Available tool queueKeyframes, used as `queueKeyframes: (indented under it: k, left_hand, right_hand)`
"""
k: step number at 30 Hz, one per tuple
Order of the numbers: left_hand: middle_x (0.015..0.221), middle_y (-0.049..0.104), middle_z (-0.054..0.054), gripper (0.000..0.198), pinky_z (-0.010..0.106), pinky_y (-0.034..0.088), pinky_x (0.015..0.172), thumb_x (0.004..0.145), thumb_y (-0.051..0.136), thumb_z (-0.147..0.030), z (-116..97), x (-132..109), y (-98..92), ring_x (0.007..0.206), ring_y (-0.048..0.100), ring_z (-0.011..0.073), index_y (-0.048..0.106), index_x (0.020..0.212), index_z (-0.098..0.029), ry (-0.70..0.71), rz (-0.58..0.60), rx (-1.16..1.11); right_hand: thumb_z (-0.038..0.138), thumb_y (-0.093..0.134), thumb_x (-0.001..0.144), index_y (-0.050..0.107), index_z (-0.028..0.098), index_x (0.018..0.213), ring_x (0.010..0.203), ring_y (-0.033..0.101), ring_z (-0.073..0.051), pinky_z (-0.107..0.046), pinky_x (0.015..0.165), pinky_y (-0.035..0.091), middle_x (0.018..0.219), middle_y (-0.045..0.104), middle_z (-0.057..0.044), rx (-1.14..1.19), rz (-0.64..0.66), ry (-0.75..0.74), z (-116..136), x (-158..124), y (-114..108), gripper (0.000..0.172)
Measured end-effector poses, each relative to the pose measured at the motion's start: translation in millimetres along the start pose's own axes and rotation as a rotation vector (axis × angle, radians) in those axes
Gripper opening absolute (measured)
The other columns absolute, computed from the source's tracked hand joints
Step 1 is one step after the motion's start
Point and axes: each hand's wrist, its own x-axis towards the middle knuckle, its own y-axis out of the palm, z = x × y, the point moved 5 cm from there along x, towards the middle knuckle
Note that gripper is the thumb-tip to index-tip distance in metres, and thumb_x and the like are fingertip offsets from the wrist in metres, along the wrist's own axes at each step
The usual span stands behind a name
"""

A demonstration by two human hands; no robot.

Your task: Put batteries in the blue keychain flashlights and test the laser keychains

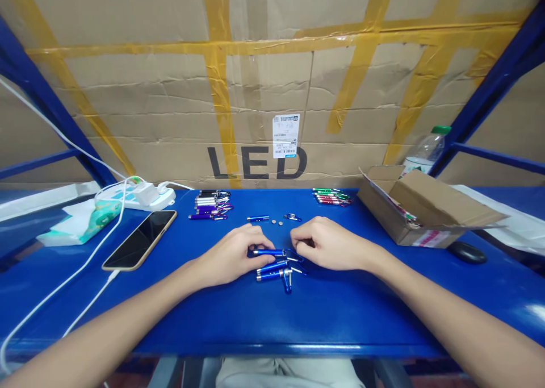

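Observation:
A small blue keychain flashlight (269,253) lies between my two hands on the blue table (298,320). My left hand (237,255) pinches its left end, fingers curled. My right hand (324,242) is closed at its clip end (294,255). Several more blue flashlights (276,272) lie in a small heap just below my fingers. Farther back lie a single blue flashlight (258,218), two small button cells (277,221) and a loose clip (293,217).
A bundle of purple and black flashlights (212,204) sits back left, green and red ones (332,196) back right. Left: a phone (140,239) on a white cable, a power strip (140,195), a tissue pack (80,223). Right: an open cardboard box (419,206), a water bottle (426,148), a black mouse (467,253).

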Motion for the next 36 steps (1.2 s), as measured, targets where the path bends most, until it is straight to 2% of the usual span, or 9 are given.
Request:
queueKeyframes:
  k: [4,6,9,12,17,23,27,30,36]
  left_hand:
    - [0.099,0.072,0.003,0.022,0.033,0.049,0.089,0.102,0.071,-0.043,-1,0,0.8,0.099,0.065,0.0215,0.077,0.113,-0.025,-0.007,0.02,-0.024]
    - [0.1,0.072,0.003,0.023,0.033,0.049,0.091,0.103,0.068,-0.045,-3,-1,0.3,0.1,0.065,0.0212,0.077,0.112,-0.025,-0.009,0.028,-0.033]
    - [0.105,0.07,0.003,0.037,0.035,0.049,0.092,0.095,0.077,-0.055,-7,-2,0.1,0.104,0.063,0.0233,0.074,0.118,-0.026,-0.022,0.049,-0.023]
    - [0.111,0.069,0.004,0.056,0.037,0.049,0.093,0.081,0.088,-0.061,-10,-4,1.4,0.107,0.061,0.0266,0.071,0.122,-0.026,-0.001,0.075,0.029]
    - [0.111,0.069,0.005,0.032,0.04,0.047,0.098,0.097,0.076,-0.05,-9,-5,1.3,0.109,0.06,0.0256,0.073,0.118,-0.026,0.036,0.076,0.038]
    - [0.112,0.07,0.006,0.034,0.044,0.048,0.108,0.102,0.067,-0.053,5,0,-6.4,0.108,0.064,0.0246,0.074,0.121,-0.026,-0.006,-0.014,0.015]
    - [0.142,0.061,0.011,0.04,0.05,0.043,0.115,0.11,0.053,-0.045,26,2,-14.3,0.129,0.056,0.0296,0.066,0.143,-0.026,-0.06,-0.167,0.165]
    - [0.152,0.058,0.012,0.045,0.052,0.041,0.117,0.111,0.05,-0.043,40,4,-13.9,0.133,0.054,0.0318,0.061,0.151,-0.026,-0.096,-0.17,0.251]
    - [0.115,0.073,0.008,0.026,0.042,0.05,0.094,0.108,0.056,-0.042,45,5,-14.2,0.103,0.06,0.0271,0.071,0.117,-0.022,-0.083,-0.183,0.278]
  right_hand:
    - [0.007,0.056,0.091,0.056,0.02,0.066,0.056,0.046,-0.012,-0.028,0.062,0.03,0.061,0.058,0.004,-0.037,-0.036,0.045,-1,2,-2,0.028]
    - [0.009,0.055,0.095,0.062,0.02,0.074,0.061,0.052,-0.014,-0.028,0.064,0.034,0.068,0.065,0.002,-0.042,-0.087,0.076,-5,4,-1,0.025]
    - [0.014,0.052,0.103,0.071,0.019,0.1,0.089,0.065,-0.022,-0.032,0.081,0.047,0.096,0.074,-0.006,-0.089,-0.182,0.035,-11,4,3,0.019]
    - [0.02,0.046,0.11,0.066,0.018,0.138,0.111,0.061,-0.029,-0.045,0.099,0.051,0.122,0.069,-0.015,-0.186,-0.185,-0.042,-16,4,14,0.035]
    - [0.017,0.04,0.11,0.053,0.024,0.16,0.112,0.059,-0.031,-0.054,0.099,0.055,0.143,0.059,-0.019,-0.243,-0.159,-0.023,-26,5,28,0.052]
    - [0.014,0.035,0.11,0.046,0.024,0.165,0.11,0.058,-0.031,-0.055,0.097,0.056,0.149,0.056,-0.019,-0.304,-0.096,0.004,-26,6,29,0.057]
    - [0.014,0.036,0.11,0.048,0.022,0.163,0.112,0.058,-0.032,-0.056,0.097,0.056,0.15,0.056,-0.02,-0.316,-0.065,-0.008,-21,6,29,0.055]
    - [0.015,0.038,0.111,0.06,0.022,0.151,0.113,0.059,-0.031,-0.054,0.099,0.055,0.144,0.061,-0.018,-0.283,-0.106,-0.058,-18,6,26,0.046]
    - [0.018,0.047,0.111,0.069,0.021,0.11,0.101,0.058,-0.027,-0.041,0.089,0.051,0.117,0.069,-0.012,-0.21,-0.136,-0.093,-17,5,18,0.023]
